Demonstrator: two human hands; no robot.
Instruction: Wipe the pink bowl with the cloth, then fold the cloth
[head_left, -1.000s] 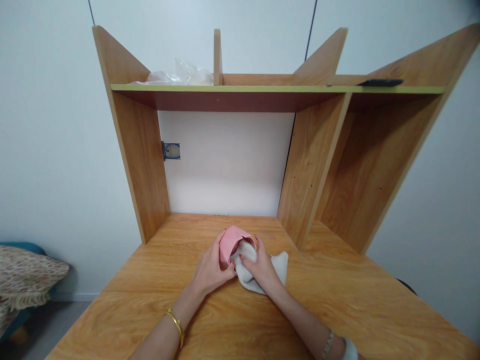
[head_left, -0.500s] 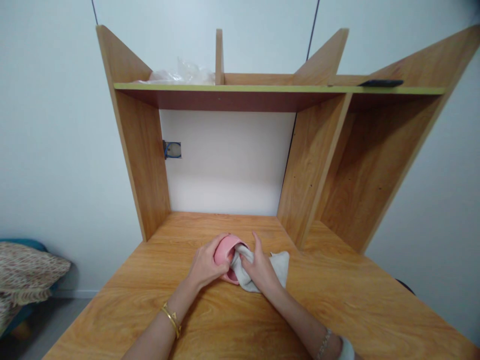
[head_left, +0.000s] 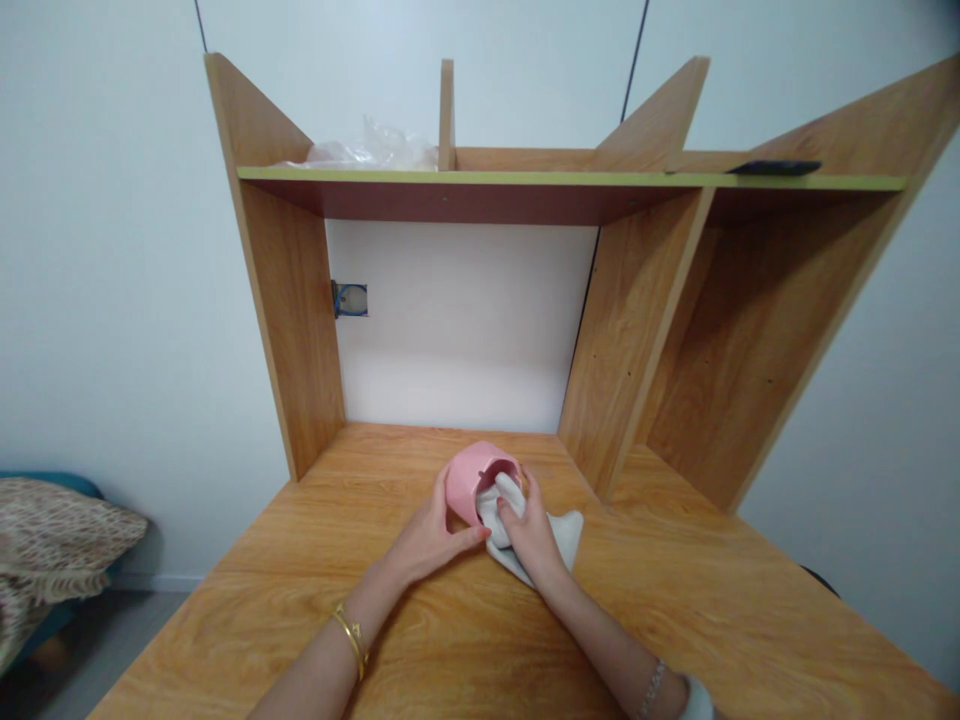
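A pink faceted pot (head_left: 466,478) lies tipped on its side, its mouth turned toward the right and toward me. My left hand (head_left: 431,535) grips it from the left, thumb near the lower rim and fingers behind the wall. With my right hand (head_left: 529,525) I hold a light grey cloth (head_left: 567,532), bunched between thumb and fingers. Part of the cloth is pushed into the pot's mouth, and the rest trails to the right onto the desk. The right fingertips are partly hidden at the right side of the rim.
The wooden desk (head_left: 637,610) carries a shelf unit with an upright panel (head_left: 637,340) behind the hands. On the upper shelf lie a clear plastic bag (head_left: 367,150) and a dark flat object (head_left: 776,168). A patterned cloth (head_left: 64,535) drapes over blue furniture at left.
The pot has moved up and right and turned, so its mouth now shows more openly. My right hand has moved slightly with the cloth. The view has shifted a little.
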